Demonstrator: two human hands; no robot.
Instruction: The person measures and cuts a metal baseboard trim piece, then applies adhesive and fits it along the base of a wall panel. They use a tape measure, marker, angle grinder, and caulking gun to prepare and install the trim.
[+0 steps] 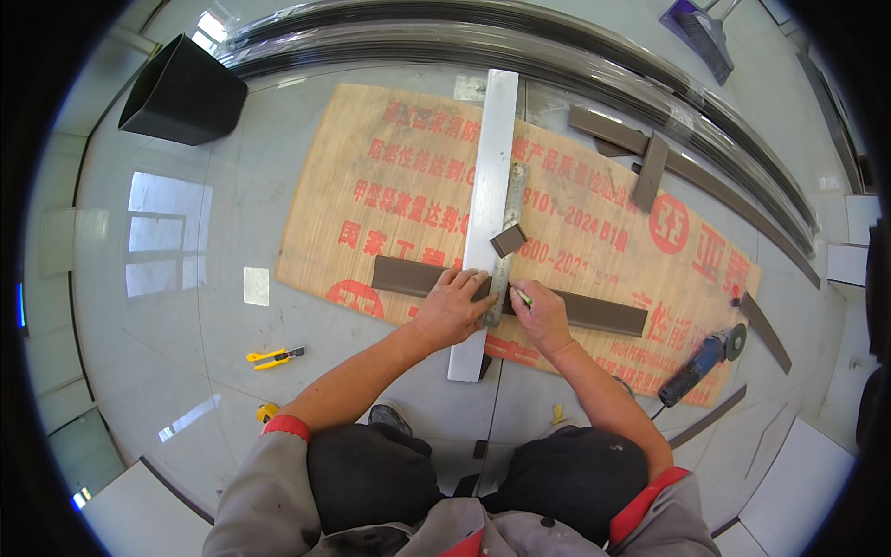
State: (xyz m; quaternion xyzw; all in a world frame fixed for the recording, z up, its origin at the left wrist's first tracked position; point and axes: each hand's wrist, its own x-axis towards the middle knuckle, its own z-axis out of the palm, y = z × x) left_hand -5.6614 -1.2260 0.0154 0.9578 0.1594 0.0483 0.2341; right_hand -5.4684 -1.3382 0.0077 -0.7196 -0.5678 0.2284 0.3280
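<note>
My left hand [453, 304] presses on a metal ruler [515, 190] and a brown strip [408, 276], beside a long white bar [490, 130] laid across the strip. My right hand [543, 316] is closed on a small green marking tool [524, 298] against the ruler's edge, over the brown strip. A short brown offcut [509, 239] lies on the ruler, angled. All of this rests on a printed wooden board [334, 186].
Bundled long strips [371, 42] lie behind the board. Around it are a black bin [181, 88], loose brown strips [691, 167], a blue angle grinder [696, 367], yellow-handled pliers [274, 356], a yellow tape measure [266, 413] and a dustpan with brush [701, 37].
</note>
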